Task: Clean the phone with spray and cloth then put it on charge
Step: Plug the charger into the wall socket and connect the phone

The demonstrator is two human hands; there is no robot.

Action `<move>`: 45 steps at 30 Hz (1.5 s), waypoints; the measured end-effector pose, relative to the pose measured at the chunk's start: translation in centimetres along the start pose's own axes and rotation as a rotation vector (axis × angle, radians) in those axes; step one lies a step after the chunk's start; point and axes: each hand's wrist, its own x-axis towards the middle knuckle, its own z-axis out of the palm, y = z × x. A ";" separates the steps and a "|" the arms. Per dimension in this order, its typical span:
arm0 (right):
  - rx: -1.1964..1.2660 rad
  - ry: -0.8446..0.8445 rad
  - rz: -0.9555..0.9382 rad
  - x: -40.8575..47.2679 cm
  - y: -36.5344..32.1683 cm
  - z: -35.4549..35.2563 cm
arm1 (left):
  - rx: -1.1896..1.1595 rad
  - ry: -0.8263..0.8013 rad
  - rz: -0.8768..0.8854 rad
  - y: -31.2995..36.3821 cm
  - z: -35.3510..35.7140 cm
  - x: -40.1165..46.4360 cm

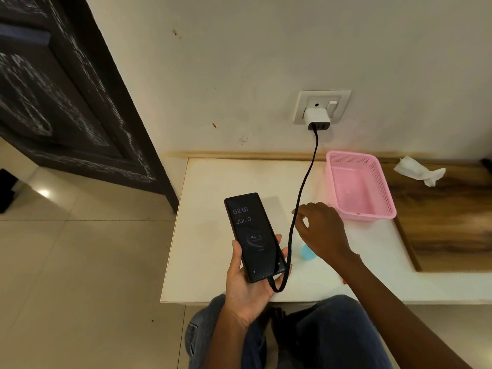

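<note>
Over the front edge of the white counter, at about 7 o'clock from the wall socket, my left hand holds the phone face up, my fingers curled round its lower half. Its screen is lit and reads 02:01, JUL 3, with an 84 in a ring below. A black cable is plugged into the phone's bottom end, loops under my palm and climbs toward 1 o'clock to the white charger seated in the wall socket. My right hand hovers just beside the cable at 3 o'clock from the phone, its fingers loosely bent and grasping nothing that I can see. Something small and light blue on the counter peeks out from under that hand; I cannot tell what it is. At 2 o'clock sits a pink basket, and further right a crumpled white cloth lies on the wooden part of the counter.
</note>
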 end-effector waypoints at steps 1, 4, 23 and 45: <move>-0.006 -0.007 -0.009 -0.1 -0.1 0.0 | -0.001 0.001 0.004 0.0 0.0 0.0; -0.023 -0.023 -0.048 -0.2 -0.3 0.0 | -0.014 0.008 0.010 -0.1 0.1 0.0; 0.570 -0.014 0.363 -6.4 -4.1 -1.9 | -0.097 -0.076 0.066 0.0 -0.4 0.4; 1.460 -0.081 0.951 -8.3 -5.0 -0.6 | -0.090 -0.088 0.209 1.5 0.6 -0.3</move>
